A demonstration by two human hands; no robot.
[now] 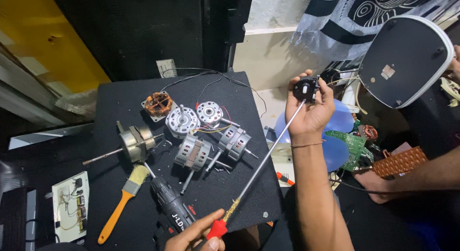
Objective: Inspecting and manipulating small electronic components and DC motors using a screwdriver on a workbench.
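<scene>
A person's right hand (310,107) is raised above the far edge of a black worktop (115,102), fingers curled shut around a small black switch-like part (305,89), turned so its face meets the tip of a long screwdriver (261,164). The left hand (194,234), low and near the camera, is closed around the screwdriver's red handle, and the slim steel shaft runs diagonally up from it to the part, a hold that looks meant to steady the small piece while the tool bears on it. The part is dark and boxy with a pale round centre; finer detail is too small to tell. Left of the right hand and beyond the left hand, several small electric motors (191,152) lie spread on the worktop, bare shafts sticking out, with a copper-wound stator (158,104) and thin red and yellow wires among them, apparently set out in the open where each can be reached. Just beside the left hand lie a black cordless drill (168,205) and a paintbrush (123,199) with an orange handle. Right of the right hand, a green circuit board (353,144) rests by blue round pieces, and an upturned white-rimmed appliance base (405,59) stands tilted. Another person's arm (417,176) reaches in low on that side.
</scene>
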